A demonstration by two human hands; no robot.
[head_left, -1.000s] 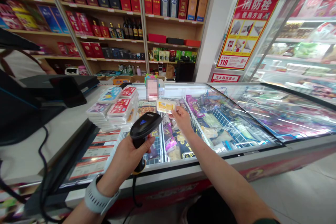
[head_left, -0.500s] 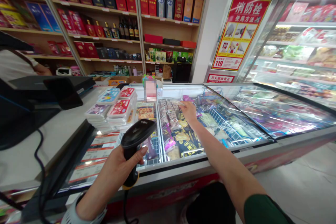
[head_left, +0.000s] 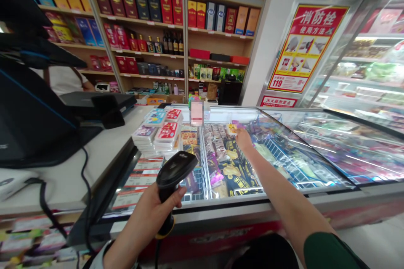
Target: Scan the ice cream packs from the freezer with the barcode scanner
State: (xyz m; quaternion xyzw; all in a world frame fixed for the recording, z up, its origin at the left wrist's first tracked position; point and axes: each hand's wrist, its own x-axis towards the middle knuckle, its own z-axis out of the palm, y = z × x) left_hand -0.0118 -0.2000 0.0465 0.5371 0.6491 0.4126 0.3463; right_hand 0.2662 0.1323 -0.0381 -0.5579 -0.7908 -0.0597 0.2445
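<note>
My left hand (head_left: pixel 158 204) is wrapped round the handle of a black barcode scanner (head_left: pixel 175 170), with its cable hanging down. The scanner is above the near edge of the chest freezer (head_left: pixel 221 214). My right hand (head_left: pixel 244 139) reaches into the freezer's far part, its fingers closed on a small yellow-and-white packet (head_left: pixel 232 129). Brown wrapped ice creams (head_left: pixel 218 145) lie left of that hand. Nearer to me are black-and-yellow packets (head_left: pixel 235 174) and a purple packet (head_left: pixel 214 172). The fingertips are partly hidden behind the hand.
Stacked plastic tubs (head_left: pixel 166 132) stand at the freezer's left end, beside price labels (head_left: pixel 139 180). The counter (head_left: pixel 104 151) at left carries a black checkout machine (head_left: pixel 31 113) and cables. A person in a white top (head_left: pixel 65 80) is behind it. Shelves of boxes and bottles line the back.
The view has swung left, so the scene sits further right. My right hand has moved from the pale packets to the yellow packet, which now shows at its fingertips. My left hand keeps the scanner.
</note>
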